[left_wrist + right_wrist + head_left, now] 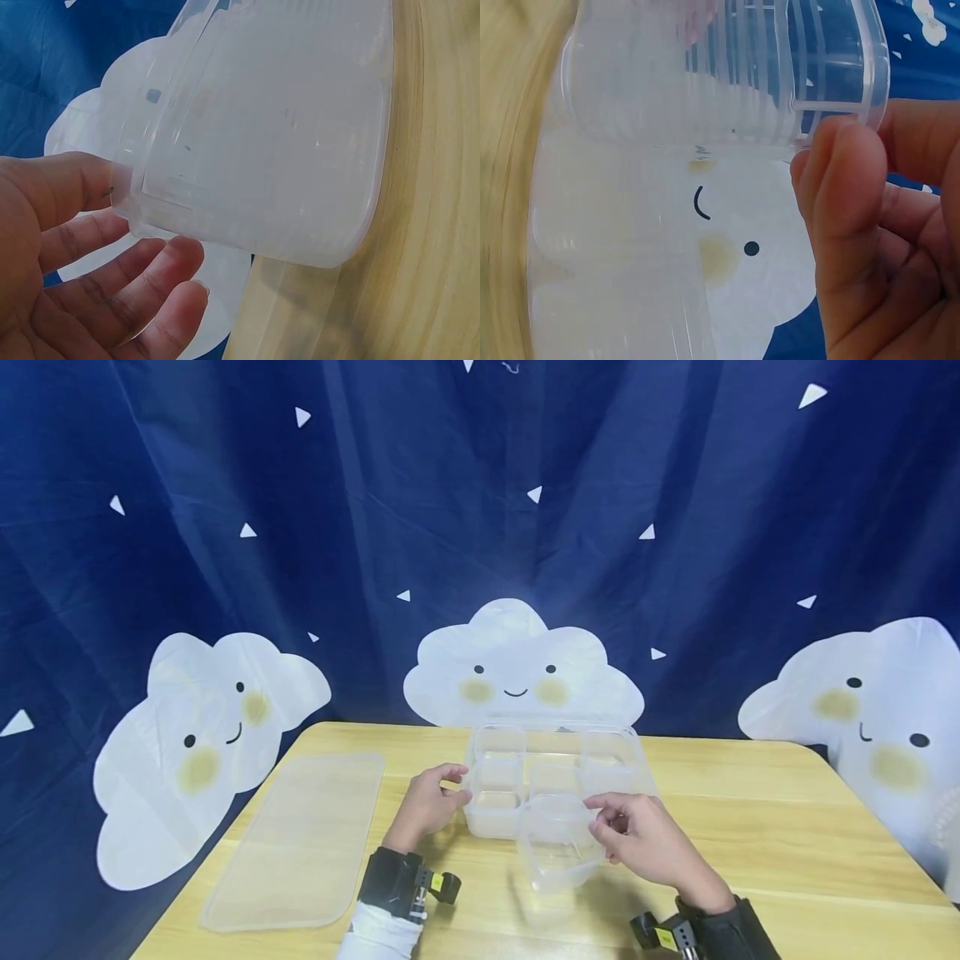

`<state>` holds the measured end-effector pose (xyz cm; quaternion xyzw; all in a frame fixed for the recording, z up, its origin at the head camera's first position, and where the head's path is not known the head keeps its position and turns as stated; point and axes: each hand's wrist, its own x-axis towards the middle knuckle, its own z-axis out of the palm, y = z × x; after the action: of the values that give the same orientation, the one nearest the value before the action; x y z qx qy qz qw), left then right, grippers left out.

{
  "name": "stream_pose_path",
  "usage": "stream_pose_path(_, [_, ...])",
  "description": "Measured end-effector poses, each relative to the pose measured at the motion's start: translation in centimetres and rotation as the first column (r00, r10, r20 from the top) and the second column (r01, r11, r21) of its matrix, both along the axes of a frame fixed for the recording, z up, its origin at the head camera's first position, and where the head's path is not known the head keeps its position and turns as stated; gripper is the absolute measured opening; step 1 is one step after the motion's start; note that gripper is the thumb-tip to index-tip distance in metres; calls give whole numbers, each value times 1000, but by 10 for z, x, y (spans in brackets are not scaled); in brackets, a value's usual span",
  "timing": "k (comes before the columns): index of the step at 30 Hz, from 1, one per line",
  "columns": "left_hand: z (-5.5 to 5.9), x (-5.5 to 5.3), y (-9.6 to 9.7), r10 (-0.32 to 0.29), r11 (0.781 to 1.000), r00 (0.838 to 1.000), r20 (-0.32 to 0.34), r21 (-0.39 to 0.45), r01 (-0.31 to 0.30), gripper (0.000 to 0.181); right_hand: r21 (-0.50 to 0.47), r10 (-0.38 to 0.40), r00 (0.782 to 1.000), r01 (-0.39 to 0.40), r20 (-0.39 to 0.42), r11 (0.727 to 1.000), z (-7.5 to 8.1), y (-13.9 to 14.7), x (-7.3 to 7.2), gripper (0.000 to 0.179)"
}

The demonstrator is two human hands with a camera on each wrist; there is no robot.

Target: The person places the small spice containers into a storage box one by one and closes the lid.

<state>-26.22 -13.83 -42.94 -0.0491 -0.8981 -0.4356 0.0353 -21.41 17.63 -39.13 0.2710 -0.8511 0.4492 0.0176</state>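
A large clear plastic storage box stands on the table with several smaller clear bins inside it. My left hand is at its left side; in the left wrist view the thumb laps the rim of the box and the other fingers curl below it. My right hand pinches the rim of a small clear bin between thumb and fingers. That bin is tilted, in front of the large box. In the right wrist view, the fingertips grip the ribbed bin by its edge.
A flat translucent lid lies on the left of the wooden table. Behind the table hangs a dark blue curtain printed with white clouds and triangles.
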Motion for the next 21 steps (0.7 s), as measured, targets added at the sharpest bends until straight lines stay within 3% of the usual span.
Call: stream_pose_path(21, [-3,-1,1,7,1000,1000,7,27,-7,38,-53,-60,998,60,4,997,7,2,5,27])
